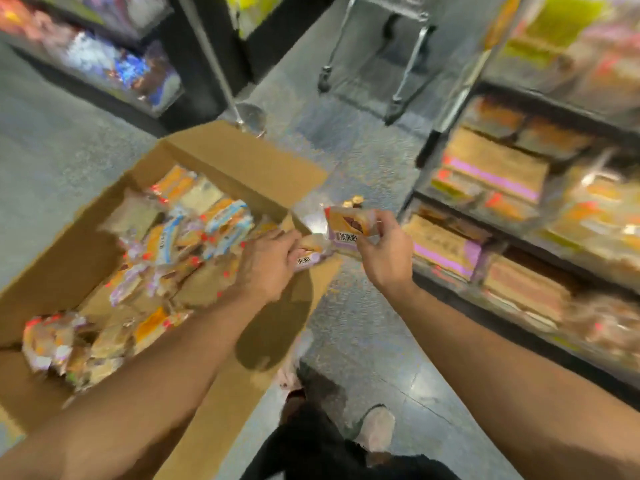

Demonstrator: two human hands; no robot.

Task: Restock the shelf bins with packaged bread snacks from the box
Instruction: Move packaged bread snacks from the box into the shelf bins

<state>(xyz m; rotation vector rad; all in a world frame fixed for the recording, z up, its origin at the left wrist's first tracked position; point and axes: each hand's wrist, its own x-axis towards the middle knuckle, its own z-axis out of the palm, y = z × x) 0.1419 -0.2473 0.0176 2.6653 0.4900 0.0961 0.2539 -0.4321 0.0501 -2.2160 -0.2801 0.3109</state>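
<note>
Transfer step, box to shelf. The right hand point(382, 252) pinches one snack point(349, 225) between thumb and curled fingers point(379, 225), holding it in the air between the box point(239, 157) and the shelf point(519, 244). The left hand point(268, 259) is over the box's near right corner, its fingers curled round a second snack point(311, 252) of the same purple-labelled kind, which lies just at the box rim; whether it has cleared the pile cannot be told through the motion blur.

Judged stage: early to middle. The box holds a loose heap of snacks, too many and too blurred to count, in at least two wrapper colours, blue and purple.

Next move, as a judgement: carry the right hand's snack rightward to the bin point(446, 249) on the lower tier, where purple-banded packs already lie, and set it flat among them; the left hand then follows with its own. The wrappers look thin and slippery, so a light pinch at the edge may let one slide.

Count: two hands, two snacks in hand, one box on the floor, several shelf tiers at right, exact number unclear.
</note>
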